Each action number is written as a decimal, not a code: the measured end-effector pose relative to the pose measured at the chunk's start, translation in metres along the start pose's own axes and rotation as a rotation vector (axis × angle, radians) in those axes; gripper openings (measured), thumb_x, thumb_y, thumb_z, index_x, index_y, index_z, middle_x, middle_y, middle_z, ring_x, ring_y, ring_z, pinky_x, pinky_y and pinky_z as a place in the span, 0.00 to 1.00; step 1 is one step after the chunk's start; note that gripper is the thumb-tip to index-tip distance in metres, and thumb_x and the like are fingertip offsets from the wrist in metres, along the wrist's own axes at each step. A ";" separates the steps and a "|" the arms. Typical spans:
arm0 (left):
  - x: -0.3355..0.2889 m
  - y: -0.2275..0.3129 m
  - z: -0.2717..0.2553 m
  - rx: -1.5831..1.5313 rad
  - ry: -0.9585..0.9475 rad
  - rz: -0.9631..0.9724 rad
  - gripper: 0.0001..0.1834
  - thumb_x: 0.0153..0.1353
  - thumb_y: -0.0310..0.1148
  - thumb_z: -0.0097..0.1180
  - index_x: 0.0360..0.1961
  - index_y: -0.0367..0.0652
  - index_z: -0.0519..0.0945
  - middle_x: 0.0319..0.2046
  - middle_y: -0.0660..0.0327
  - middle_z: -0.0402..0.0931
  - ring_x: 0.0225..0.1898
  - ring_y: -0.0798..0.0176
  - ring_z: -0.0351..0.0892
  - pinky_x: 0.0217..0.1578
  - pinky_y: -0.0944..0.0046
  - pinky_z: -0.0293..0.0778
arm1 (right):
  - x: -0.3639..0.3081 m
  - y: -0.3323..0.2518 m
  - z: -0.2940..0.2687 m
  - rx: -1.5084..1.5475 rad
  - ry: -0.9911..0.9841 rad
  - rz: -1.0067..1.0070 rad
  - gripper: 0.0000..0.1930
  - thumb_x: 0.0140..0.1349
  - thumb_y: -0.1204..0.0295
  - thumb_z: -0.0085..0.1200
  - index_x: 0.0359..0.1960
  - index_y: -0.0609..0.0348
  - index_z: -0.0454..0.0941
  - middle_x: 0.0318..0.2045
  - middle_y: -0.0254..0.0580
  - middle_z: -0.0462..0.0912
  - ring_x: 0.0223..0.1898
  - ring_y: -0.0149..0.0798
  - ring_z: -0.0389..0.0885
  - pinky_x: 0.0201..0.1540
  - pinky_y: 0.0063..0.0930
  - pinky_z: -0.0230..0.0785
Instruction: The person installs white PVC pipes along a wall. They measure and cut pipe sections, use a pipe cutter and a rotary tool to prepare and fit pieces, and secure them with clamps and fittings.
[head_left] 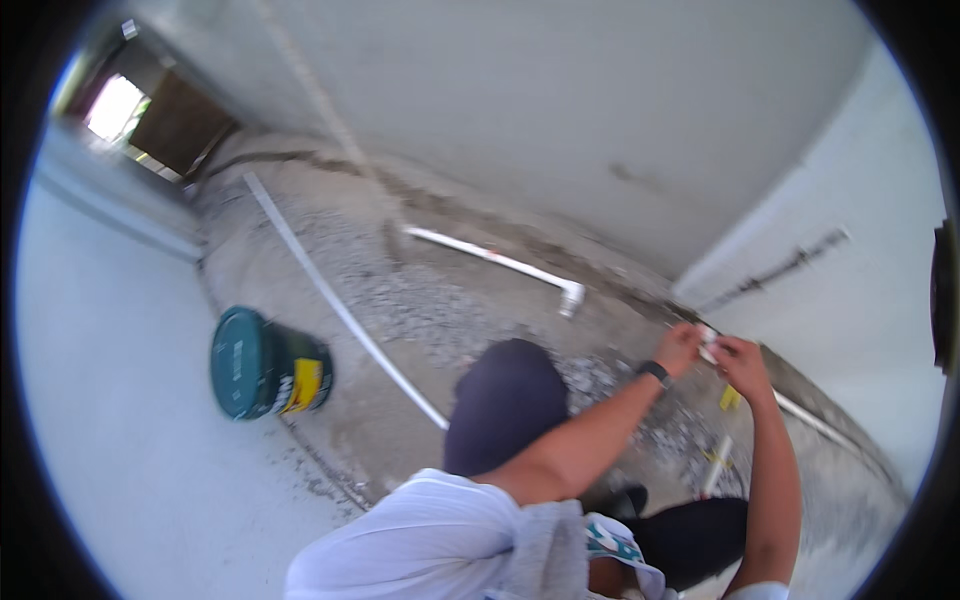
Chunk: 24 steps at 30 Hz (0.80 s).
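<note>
At right of frame, the left hand [679, 347] and right hand [741, 362] pinch a small white pipe fitting [708, 347] above the wall-side white pipe [812, 419]; other pipe lengths lie unjoined on gravel.

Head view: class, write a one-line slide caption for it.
Both hands, left hand and right hand, grip a small white pipe fitting above gravel floor.

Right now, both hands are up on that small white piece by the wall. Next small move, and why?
Probably lower the small white fitting toward the white pipe running along the wall base just below. The left hand and right hand both pinch it in the air, apart from any pipe, so it seems not yet joined. What the piece is exactly is too small to tell.
</note>
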<state>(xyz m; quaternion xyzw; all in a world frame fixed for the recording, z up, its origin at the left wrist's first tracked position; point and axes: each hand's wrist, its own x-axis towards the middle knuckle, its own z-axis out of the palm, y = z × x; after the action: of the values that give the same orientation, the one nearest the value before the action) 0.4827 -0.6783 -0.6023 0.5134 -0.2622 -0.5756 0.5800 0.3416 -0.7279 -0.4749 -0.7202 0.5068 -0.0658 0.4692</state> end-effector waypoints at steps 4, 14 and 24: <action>-0.007 0.017 0.001 -0.208 0.042 -0.218 0.21 0.71 0.52 0.51 0.32 0.45 0.74 0.18 0.66 0.70 0.19 0.68 0.75 0.21 0.66 0.73 | -0.037 0.010 -0.033 -0.596 0.101 -0.074 0.09 0.51 0.70 0.62 0.30 0.63 0.81 0.29 0.56 0.82 0.33 0.60 0.81 0.38 0.50 0.72; -0.025 0.051 0.014 -0.283 -0.069 -0.421 0.23 0.70 0.58 0.48 0.33 0.48 0.74 0.18 0.72 0.63 0.20 0.70 0.66 0.23 0.67 0.66 | -0.044 0.007 -0.031 -0.465 0.491 -0.075 0.28 0.59 0.45 0.55 0.22 0.61 0.82 0.19 0.53 0.80 0.27 0.56 0.82 0.33 0.46 0.74; -0.021 0.038 0.020 -0.506 -0.257 -0.434 0.17 0.72 0.51 0.48 0.39 0.50 0.76 0.34 0.69 0.77 0.39 0.71 0.76 0.38 0.71 0.76 | -0.024 0.003 0.004 -0.363 0.280 -0.174 0.15 0.61 0.61 0.57 0.39 0.61 0.82 0.31 0.56 0.84 0.39 0.59 0.83 0.44 0.49 0.74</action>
<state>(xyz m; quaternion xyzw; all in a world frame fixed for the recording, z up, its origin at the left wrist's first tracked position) 0.4760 -0.6715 -0.5553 0.3208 -0.0670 -0.7919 0.5153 0.3307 -0.7068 -0.4705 -0.8176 0.5063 -0.1130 0.2498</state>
